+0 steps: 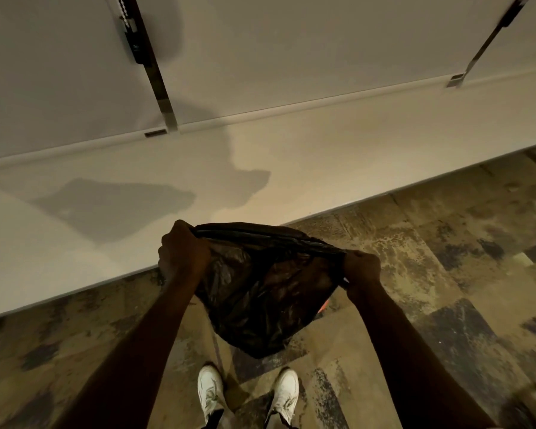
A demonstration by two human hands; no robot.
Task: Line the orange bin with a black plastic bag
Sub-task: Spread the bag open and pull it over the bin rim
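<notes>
Black plastic bag [260, 292] stretched taut between left hand [183, 255] and right hand [361, 270], both fists clenched on its rim; judging by the orange bin [323, 305] barely peeking beneath, next comes opening the mouth over it.

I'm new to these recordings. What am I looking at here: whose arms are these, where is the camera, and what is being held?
There is no machine: a person wears one camera on the head, looking down. The two bare arms are theirs. The left hand and right hand each grip the rim of a crinkled black plastic bag, stretching it open above the patterned floor. Their white shoes show below. A small orange patch peeks out beside the bag, possibly the bin. The pale counter ahead holds only shadows.
</notes>
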